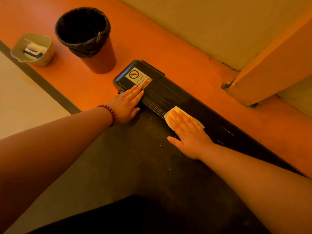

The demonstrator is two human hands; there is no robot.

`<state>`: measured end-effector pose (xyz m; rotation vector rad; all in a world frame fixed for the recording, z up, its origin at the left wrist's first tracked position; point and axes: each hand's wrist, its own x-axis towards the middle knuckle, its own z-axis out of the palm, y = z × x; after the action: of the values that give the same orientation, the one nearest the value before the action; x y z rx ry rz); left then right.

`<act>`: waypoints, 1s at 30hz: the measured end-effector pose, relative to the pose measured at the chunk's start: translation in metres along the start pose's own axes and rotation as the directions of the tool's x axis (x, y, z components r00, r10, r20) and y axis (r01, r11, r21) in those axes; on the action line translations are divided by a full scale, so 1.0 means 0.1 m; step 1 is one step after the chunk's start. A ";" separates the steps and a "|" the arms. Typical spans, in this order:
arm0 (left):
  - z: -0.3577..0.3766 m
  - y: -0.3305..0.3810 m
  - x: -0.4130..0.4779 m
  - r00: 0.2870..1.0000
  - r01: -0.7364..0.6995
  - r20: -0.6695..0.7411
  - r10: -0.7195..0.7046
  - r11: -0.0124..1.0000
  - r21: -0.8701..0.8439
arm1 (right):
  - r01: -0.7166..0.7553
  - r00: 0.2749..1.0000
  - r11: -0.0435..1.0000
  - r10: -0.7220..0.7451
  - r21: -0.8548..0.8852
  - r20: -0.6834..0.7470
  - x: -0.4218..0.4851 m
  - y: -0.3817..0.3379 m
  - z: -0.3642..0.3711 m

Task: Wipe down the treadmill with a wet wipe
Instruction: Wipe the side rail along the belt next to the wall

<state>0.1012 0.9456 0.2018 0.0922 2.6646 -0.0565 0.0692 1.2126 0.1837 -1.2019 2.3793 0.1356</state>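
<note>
In the head view, your right hand (187, 130) lies flat on the wet wipe (176, 109), fingers (175, 117) straight and close together, pressing it onto the ribbed black cover of the treadmill (168, 94), right where the cover meets the dark belt (135, 157). The wipe sits just toward 2 o'clock from the middle of the view, its pale corners showing past your fingertips and beside the hand. Your left hand (127, 105), at 10 o'clock from the right one, rests open on the end of the same cover, fingers straight and holding nothing, tips touching the lower edge of the warning label (137, 76). A beaded bracelet (109, 112) circles that wrist. On the orange floor (177, 53) beyond the treadmill's end, at 11 o'clock, stands a bin (101, 59) lined with a black bag, and at 9 o'clock from it a pale tub (47, 53) with a packet inside.
</note>
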 end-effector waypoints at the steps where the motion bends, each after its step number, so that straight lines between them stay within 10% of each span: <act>1: 0.00 0.00 0.00 1.000 0.001 -0.003 -0.001 1.000 -0.009 | -0.007 1.000 1.000 0.007 -0.014 0.014 -0.03 0.01 0.01; 30: -0.10 -0.04 0.02 0.999 -0.003 0.050 0.006 0.997 -0.074 | 0.063 0.998 0.998 -0.062 0.026 -0.031 0.44 -0.13 -0.19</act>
<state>0.0943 0.9422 0.2095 0.0720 2.6129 0.0401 0.0506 1.1667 0.1825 -1.2727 2.3588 0.0655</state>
